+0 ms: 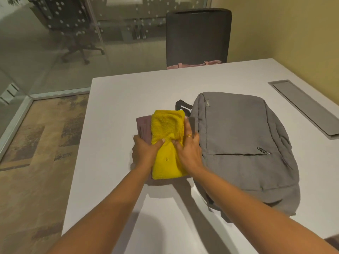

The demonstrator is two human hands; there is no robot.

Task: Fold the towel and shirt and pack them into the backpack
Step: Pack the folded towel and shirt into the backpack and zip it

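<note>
A folded yellow towel (167, 132) lies on top of a folded mauve shirt (144, 125) on the white table (117, 107). Only the shirt's left edge shows. My left hand (145, 151) grips the stack's left side, thumb on the towel and fingers wrapped round the shirt's edge. My right hand (189, 147), with a ring on one finger, grips the towel's right side, fingers stretched along its edge. Just right of the stack a grey backpack (244, 143) lies flat, front up, its dark handle toward the far side. Its zips look closed.
A grey cable cover (304, 105) is set into the table at the far right. A dark office chair (198, 35) with a pink bag (194, 64) on it stands behind the table. A glass wall is on the left, and the table's left edge is near the stack.
</note>
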